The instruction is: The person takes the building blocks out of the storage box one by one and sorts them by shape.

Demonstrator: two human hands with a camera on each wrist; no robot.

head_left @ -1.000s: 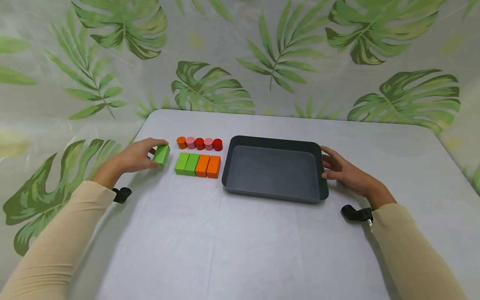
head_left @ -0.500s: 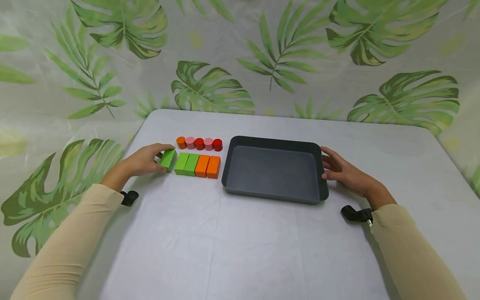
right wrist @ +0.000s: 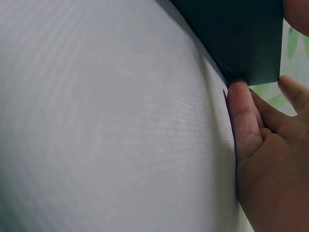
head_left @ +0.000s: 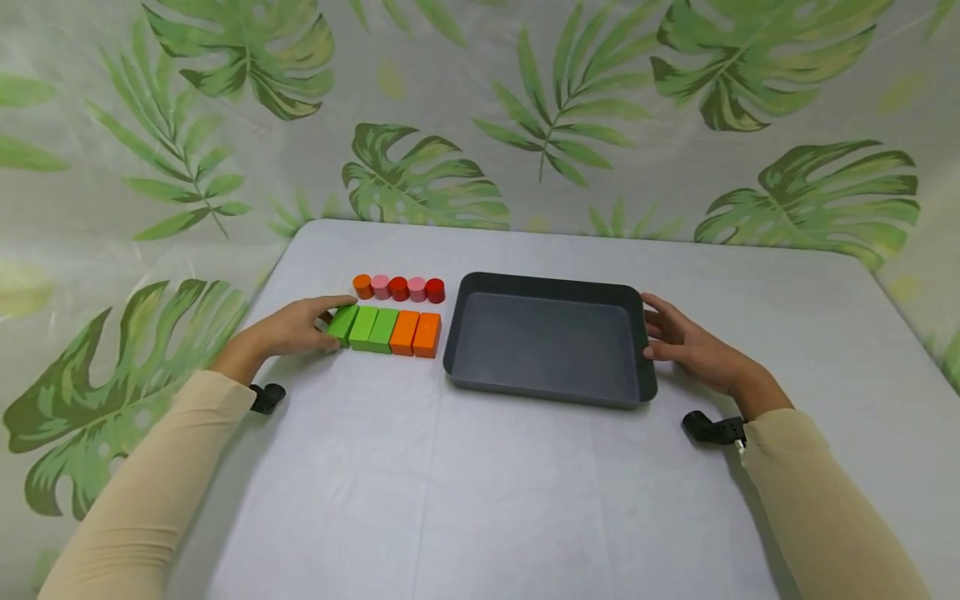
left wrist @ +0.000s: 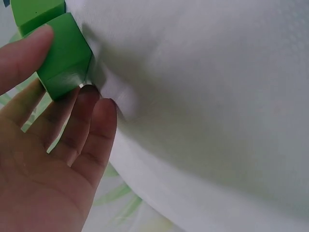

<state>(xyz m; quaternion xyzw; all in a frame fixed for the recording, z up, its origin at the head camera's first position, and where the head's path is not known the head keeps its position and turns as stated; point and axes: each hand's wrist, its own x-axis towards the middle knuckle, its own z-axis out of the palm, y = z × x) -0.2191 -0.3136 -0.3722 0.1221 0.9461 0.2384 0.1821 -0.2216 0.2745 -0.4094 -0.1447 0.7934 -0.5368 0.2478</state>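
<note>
At the left end of a row of blocks, my left hand (head_left: pixel 295 327) pinches a green block (head_left: pixel 342 325) between thumb and fingers. In the left wrist view the thumb lies on top of that green block (left wrist: pixel 67 55), with the fingers along its far side. Right beside it stand two more green blocks (head_left: pixel 373 329), followed by two orange blocks (head_left: pixel 416 333). My right hand (head_left: pixel 696 350) rests its fingertips against the right wall of a dark grey baking tray (head_left: pixel 551 343). The right wrist view shows straightish fingers at the tray's outer side (right wrist: pixel 241 43).
Behind the blocks runs a row of several small cylinders (head_left: pixel 399 288) in orange, pink and red. All of this sits on a white-covered table (head_left: pixel 510 492). A leaf-patterned cloth (head_left: pixel 570 108) hangs behind it.
My left hand has brought the green block rightward, from apart on the left to right beside the other green blocks. The right hand and the baking tray have stayed in place.
</note>
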